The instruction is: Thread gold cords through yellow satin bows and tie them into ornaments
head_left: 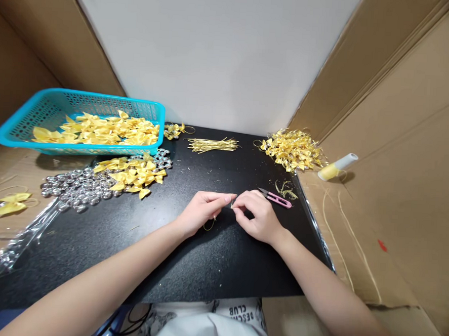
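My left hand [202,210] and my right hand [255,215] meet over the middle of the black mat [188,257]. Both pinch a thin gold cord [210,224] between thumb and fingers; a small loop of it hangs under my left hand. Pink thread snips [276,197] lie just right of my right hand. A bundle of cut gold cords [212,145] lies at the mat's far edge. Loose yellow ribbon bows [135,173] sit beside a heap of silver bells [81,185] to the left.
A turquoise basket [29,120] holding yellow bows stands at the far left. A pile of bows with gold loops [293,149] sits at the far right. A spool of yellow thread [336,167] lies on cardboard to the right. Cardboard walls enclose both sides.
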Action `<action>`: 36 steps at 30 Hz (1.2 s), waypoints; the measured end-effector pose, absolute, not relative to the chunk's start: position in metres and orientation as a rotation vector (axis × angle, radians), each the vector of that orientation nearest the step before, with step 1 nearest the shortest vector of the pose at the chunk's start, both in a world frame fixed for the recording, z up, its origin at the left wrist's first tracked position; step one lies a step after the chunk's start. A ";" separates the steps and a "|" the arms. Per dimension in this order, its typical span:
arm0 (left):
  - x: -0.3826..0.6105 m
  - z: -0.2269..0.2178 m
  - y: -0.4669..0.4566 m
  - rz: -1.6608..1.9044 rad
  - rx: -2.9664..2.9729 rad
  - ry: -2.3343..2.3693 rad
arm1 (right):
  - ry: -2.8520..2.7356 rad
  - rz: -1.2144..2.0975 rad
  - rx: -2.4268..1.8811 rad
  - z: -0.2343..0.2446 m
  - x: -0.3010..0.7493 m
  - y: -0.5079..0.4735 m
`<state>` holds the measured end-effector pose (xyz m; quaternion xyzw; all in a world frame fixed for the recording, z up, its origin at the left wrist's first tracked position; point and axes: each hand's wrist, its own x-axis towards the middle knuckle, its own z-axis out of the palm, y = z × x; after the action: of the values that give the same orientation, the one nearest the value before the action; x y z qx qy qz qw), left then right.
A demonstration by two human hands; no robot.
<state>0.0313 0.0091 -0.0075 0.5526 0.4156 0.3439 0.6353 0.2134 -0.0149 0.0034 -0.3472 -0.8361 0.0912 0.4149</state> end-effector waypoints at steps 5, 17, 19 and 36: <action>0.032 -0.007 0.005 0.708 1.417 0.985 | -2.043 0.192 -0.953 0.002 0.217 -0.014; 0.034 -0.007 0.006 0.801 1.412 0.974 | -1.915 0.621 -1.059 0.005 0.220 -0.010; 0.034 -0.006 0.006 0.830 1.402 0.958 | -1.920 0.728 -1.042 0.004 0.221 -0.009; 0.035 -0.003 0.005 0.866 1.317 0.990 | -1.813 0.720 -1.080 0.002 0.215 -0.009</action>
<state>0.0351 0.0051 -0.0031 0.5674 0.4266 0.3732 0.5973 0.2150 -0.0086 0.0022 -0.4348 -0.7301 0.2898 0.4403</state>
